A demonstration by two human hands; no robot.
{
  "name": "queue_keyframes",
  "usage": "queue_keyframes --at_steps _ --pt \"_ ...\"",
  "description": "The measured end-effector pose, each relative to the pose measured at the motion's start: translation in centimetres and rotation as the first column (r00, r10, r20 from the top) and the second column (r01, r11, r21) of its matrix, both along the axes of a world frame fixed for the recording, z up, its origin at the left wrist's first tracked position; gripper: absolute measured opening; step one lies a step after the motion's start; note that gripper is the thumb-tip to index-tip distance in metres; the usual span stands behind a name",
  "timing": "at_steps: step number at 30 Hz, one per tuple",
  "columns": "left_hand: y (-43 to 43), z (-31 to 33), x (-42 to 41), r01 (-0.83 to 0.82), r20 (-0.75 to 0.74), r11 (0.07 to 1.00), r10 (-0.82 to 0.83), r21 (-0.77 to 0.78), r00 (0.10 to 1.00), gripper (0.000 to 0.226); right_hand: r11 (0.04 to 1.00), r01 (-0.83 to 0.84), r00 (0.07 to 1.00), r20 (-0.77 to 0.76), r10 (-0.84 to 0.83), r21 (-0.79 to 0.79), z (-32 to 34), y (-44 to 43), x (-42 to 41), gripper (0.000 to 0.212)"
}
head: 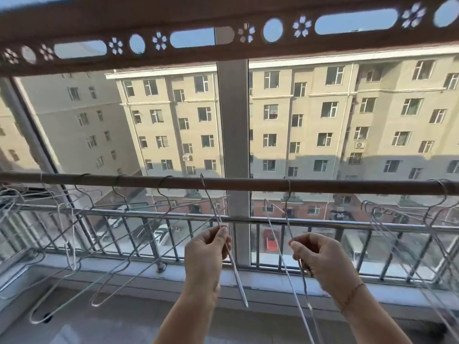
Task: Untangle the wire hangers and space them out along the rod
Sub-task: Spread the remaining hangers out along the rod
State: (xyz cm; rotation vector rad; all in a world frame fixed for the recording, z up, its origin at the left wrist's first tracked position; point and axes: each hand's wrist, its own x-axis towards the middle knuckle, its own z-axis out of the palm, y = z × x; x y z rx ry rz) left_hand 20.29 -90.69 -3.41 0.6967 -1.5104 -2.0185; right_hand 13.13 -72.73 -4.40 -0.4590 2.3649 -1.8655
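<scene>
Fingertips of the left hand (207, 247) pinch one wire hanger (224, 240) hooked mid-rod; the right hand (320, 256) grips another hanger (285, 227) hooked just right of it. Both hang from the brown rod (248, 184), with spread hangers (111, 234) left and a bunched cluster (409, 229) at far right.

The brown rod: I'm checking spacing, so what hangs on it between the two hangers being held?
Nothing: in the head view the brown rod is bare between the left hand's thin wire hanger and the right hand's wire hanger.
</scene>
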Motion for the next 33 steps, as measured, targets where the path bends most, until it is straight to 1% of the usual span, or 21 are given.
queue_keyframes --at_steps 4,9,12,14,16,17,18,19,20,21,23,25,27,28,30,33 --pt "-0.9 -0.3 0.1 0.013 0.041 0.999 -0.012 -0.035 0.999 0.008 1.0 0.0 1.0 0.021 0.001 -0.027 0.0 -0.9 0.3 0.008" --pt "-1.3 -0.4 0.0 0.048 0.053 0.998 -0.045 -0.042 0.998 0.009 1.0 -0.004 1.0 0.027 0.004 0.008 0.2 -1.6 0.7 0.008" --pt "-1.5 -0.6 0.1 0.055 0.046 0.998 -0.053 -0.042 0.998 0.009 0.998 0.012 1.0 -0.006 -0.011 0.059 0.3 -1.8 0.8 0.008" --pt "-1.7 -0.8 0.2 0.061 0.044 0.996 -0.058 -0.072 0.997 0.008 0.997 0.023 1.0 -0.01 -0.022 0.07 0.3 -1.8 0.9 0.009" --pt "-1.9 -1.2 0.3 0.041 0.038 0.985 -0.035 -0.169 0.999 0.005 0.997 0.033 0.999 -0.01 -0.032 0.077 0.3 -1.7 1.2 0.012" --pt "-2.0 -1.4 0.2 0.017 0.036 0.97 -0.008 -0.243 0.999 0.012 0.995 0.042 0.999 -0.019 -0.04 0.089 0.2 -1.5 1.4 0.014" --pt "-1.9 -1.5 0.1 -0.014 0.032 0.949 0.025 -0.316 0.999 0.025 0.993 0.057 0.998 -0.03 -0.054 0.102 0.1 -1.1 1.6 0.015" --pt "-1.7 -1.6 0.0 -0.045 0.027 0.921 0.06 -0.386 0.998 0.037 0.991 0.08 0.996 -0.043 -0.075 0.11 0.0 -0.6 1.7 0.016" --pt "-1.2 -1.4 0.0 -0.082 0.006 0.887 0.095 -0.454 0.995 0.044 0.988 0.109 0.993 -0.061 -0.103 0.113 -0.1 0.1 1.8 0.016" --pt "-0.5 -1.1 0.0 -0.118 -0.031 0.85 0.118 -0.513 0.992 0.046 0.982 0.143 0.988 -0.08 -0.134 0.12 -0.2 0.9 2.0 0.015" --pt "1.6 -0.1 0.0 -0.165 -0.126 0.793 0.112 -0.587 0.986 0.041 0.97 0.209 0.974 -0.118 -0.194 0.126 -0.3 2.8 2.3 0.012" --pt "4.3 0.8 0.0 -0.167 -0.211 0.762 0.041 -0.626 0.977 0.031 0.958 0.272 0.955 -0.145 -0.257 0.089 0.0 4.9 2.6 0.011" --pt "7.7 1.6 -0.2 -0.097 -0.246 0.756 -0.087 -0.647 0.965 0.016 0.945 0.324 0.935 -0.162 -0.315 0.036 0.5 7.4 3.0 0.009" --pt "9.5 1.9 -0.3 -0.037 -0.243 0.758 -0.162 -0.652 0.956 0.008 0.934 0.357 0.92 -0.18 -0.348 0.021 0.7 8.9 3.2 0.009" --pt "13.2 2.2 -0.7 0.097 -0.211 0.753 -0.301 -0.651 0.93 0.008 0.898 0.44 0.876 -0.229 -0.425 0.018 1.0 12.0 3.1 0.009" --pt "18.3 1.9 -2.0 0.295 -0.114 0.744 -0.444 -0.6 0.889 0.006 0.839 0.543 0.804 -0.271 -0.529 -0.027 1.0 16.4 2.4 0.012"
